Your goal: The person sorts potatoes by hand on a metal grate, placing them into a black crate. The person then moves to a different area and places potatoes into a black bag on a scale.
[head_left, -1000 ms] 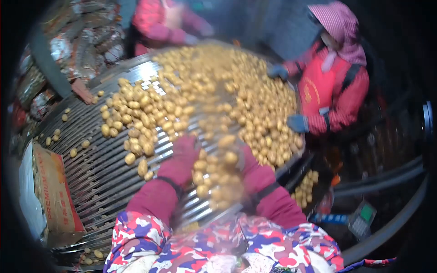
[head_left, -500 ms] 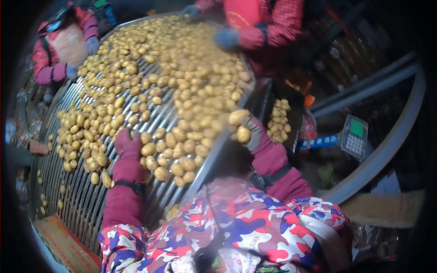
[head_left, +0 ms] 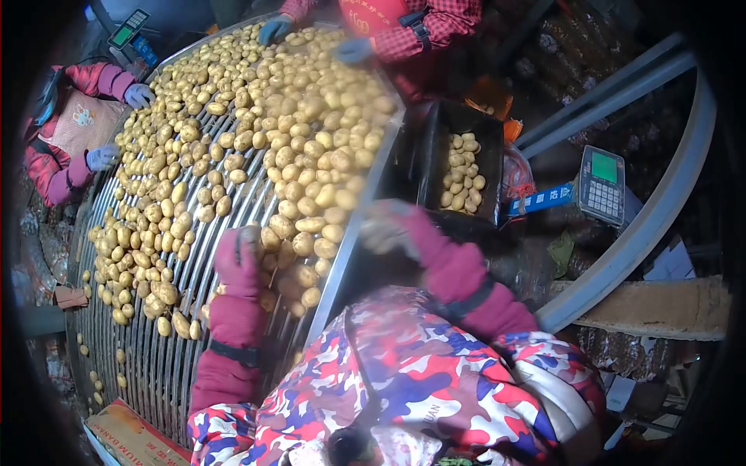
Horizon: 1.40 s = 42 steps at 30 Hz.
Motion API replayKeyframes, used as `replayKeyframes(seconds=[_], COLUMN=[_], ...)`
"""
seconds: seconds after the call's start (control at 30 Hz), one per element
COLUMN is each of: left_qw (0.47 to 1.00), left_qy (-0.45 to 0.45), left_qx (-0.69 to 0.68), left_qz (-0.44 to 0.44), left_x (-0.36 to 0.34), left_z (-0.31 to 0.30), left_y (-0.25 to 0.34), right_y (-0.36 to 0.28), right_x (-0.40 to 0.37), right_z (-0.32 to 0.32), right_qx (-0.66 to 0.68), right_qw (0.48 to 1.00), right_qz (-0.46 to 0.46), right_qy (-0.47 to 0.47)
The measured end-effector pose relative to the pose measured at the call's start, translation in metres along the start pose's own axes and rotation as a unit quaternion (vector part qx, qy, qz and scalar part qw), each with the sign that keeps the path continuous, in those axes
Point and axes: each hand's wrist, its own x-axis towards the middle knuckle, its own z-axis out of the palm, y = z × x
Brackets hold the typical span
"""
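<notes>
Many yellow potatoes (head_left: 311, 167) lie over a sloping table of metal bars (head_left: 167, 365). My left hand (head_left: 238, 260), in a dark pink sleeve, is low over the bars beside the nearest potatoes; its fingers are partly hidden, so its grip is unclear. My right hand (head_left: 386, 227), gloved and blurred by motion, hovers by the table's metal side rail (head_left: 359, 241). No potato can be made out in it. Right of the rail, a black crate (head_left: 431, 159) holds a pile of potatoes (head_left: 464, 172).
Co-workers' gloved hands touch potatoes at the far edge and far left. A scale display (head_left: 601, 185) with a blue strip stands right of the crate. A curved metal frame (head_left: 660, 221) spans the right side. A cardboard box (head_left: 132, 436) sits at lower left.
The two potatoes at my right hand are gone from it, and the hand has moved left toward the rail. My left hand has shifted slightly right and down. The view has shifted too.
</notes>
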Motion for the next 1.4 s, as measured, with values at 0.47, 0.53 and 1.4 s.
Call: replayKeyframes(seconds=[0.47,0.53,1.4], left_qw=[0.993,0.989,0.974], left_qy=[-0.031,-0.037,-0.030], left_qx=[-0.110,-0.114,-0.195], left_qz=[0.031,0.084,-0.112], left_x=[-0.035,-0.030,-0.020], left_z=[0.009,0.010,0.043], left_y=[0.046,0.047,0.021], right_y=[0.044,0.054,0.076], right_x=[0.034,0.042,0.104], right_z=[0.128,0.116,0.086], right_qx=[-0.155,-0.159,-0.239], right_qw=[0.980,0.981,0.943], right_qz=[0.004,-0.007,-0.230], right_qy=[-0.126,-0.114,-0.040])
